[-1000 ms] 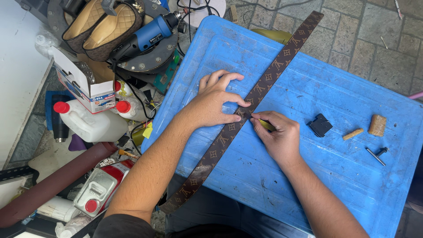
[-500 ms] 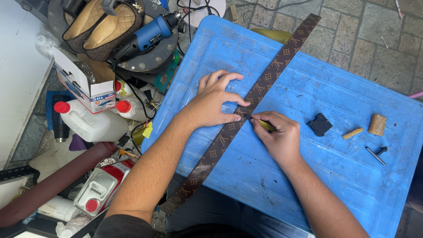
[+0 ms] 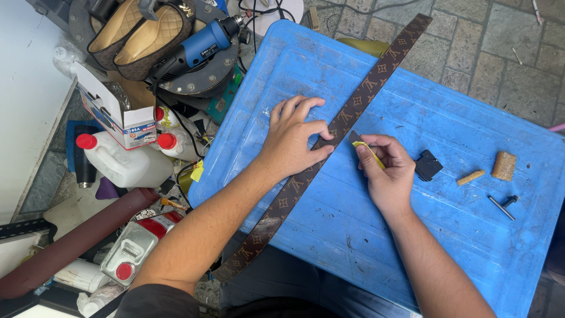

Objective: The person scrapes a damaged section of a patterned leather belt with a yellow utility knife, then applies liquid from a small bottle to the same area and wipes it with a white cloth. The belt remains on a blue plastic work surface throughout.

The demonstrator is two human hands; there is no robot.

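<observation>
Brown patterned belt [image 3: 329, 147] unmoved across blue desk [image 3: 447, 118]; left hand [image 3: 294, 138] still pressing flat, released; right hand [image 3: 385, 168] still clenched on yellow cutter [image 3: 368, 148] at belt edge.

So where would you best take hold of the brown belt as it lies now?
Probably the free stretch of the belt up-table of the left hand, pinched across its width from above. It lies flat and diagonal on the blue lid; the left hand presses its middle, and its lower end hangs over the near edge.
</observation>
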